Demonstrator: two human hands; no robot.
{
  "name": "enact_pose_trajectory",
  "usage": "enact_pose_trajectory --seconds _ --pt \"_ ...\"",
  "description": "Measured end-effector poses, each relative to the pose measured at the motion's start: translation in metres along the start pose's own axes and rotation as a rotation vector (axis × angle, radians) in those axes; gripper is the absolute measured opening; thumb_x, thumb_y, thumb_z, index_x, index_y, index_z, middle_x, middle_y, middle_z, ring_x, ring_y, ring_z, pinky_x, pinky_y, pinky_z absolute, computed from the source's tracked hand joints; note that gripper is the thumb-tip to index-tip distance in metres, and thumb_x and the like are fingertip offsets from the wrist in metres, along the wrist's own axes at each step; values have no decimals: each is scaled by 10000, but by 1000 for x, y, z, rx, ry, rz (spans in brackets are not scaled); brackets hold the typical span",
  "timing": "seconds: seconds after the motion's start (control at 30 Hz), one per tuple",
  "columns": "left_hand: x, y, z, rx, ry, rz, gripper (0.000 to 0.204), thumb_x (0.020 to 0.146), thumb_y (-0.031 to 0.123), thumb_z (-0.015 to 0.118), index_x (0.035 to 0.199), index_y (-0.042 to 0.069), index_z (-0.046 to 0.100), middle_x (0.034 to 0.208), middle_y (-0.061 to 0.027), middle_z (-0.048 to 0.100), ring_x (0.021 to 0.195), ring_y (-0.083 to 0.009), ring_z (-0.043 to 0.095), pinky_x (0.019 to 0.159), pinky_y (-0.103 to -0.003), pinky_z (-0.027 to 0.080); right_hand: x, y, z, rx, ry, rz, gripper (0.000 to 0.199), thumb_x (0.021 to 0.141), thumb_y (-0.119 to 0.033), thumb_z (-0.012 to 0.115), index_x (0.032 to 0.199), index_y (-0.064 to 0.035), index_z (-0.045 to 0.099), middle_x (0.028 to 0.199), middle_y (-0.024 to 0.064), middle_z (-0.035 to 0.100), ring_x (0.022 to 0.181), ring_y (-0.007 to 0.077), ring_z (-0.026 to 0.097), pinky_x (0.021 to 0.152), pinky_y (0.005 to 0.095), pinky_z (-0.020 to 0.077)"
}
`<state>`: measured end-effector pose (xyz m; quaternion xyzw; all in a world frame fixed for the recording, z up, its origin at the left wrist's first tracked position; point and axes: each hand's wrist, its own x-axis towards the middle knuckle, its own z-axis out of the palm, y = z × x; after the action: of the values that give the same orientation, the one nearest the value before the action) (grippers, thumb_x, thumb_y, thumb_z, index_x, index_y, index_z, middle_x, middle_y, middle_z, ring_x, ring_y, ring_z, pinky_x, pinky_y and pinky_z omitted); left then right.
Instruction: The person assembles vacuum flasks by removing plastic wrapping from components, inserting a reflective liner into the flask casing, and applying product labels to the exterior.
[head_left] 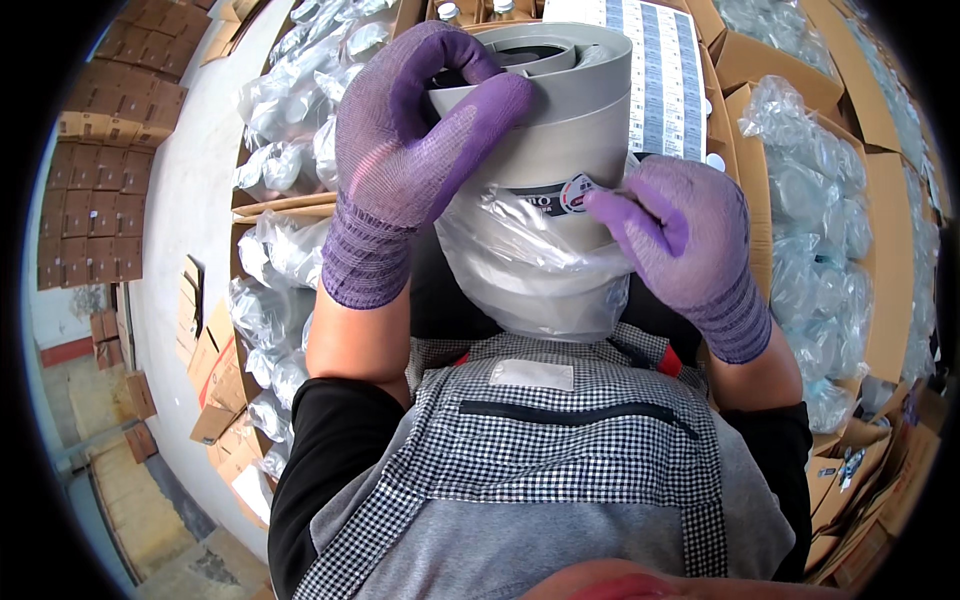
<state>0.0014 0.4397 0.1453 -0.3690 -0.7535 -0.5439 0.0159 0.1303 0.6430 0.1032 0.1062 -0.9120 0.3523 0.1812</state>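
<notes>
A grey, slightly tapered round housing (535,130) stands upright in front of my chest, with an inner ring and a black part inside its top. A clear plastic bag (540,280) wraps its lower half. My left hand (415,125), in a purple-coated glove, grips the top rim, thumb outside and fingers hooked over the edge. On the right side, my gloved right hand (680,225) is closed in a pinch at the bag's upper edge. Its thumb tip meets a small round sticker (576,194) on the dark label band. The curled fingers partly hide the pinched plastic.
Open cartons of plastic-wrapped items (285,250) line my left, and more bagged items (815,240) fill cartons at right. Behind the housing lies a printed label sheet (665,80) beside bottle tops (450,12). Flattened cardboard (215,400) rests on the floor; stacked brown boxes (95,205) stand far left.
</notes>
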Motion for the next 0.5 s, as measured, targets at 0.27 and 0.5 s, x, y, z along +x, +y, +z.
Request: enact_pose_trajectory --seconds 0.27,0.5 --pt "3 -3 4 -116 39 -40 141 847 101 729 908 -2 654 890 -40 641 842 -121 613 777 -251 488 -34 20 -52 734 280 -26 310 974 -339 582 877 -46 613 760 61 582 652 148 535 621 326 424" --pt "-11 -20 -19 17 99 -29 282 912 162 538 1057 -68 614 1085 -151 662 1002 -209 603 952 -336 441 -177 200 44 1094 685 754 368 1050 -365 463 841 -73 541 734 24 516 608 142 454 628 275 383"
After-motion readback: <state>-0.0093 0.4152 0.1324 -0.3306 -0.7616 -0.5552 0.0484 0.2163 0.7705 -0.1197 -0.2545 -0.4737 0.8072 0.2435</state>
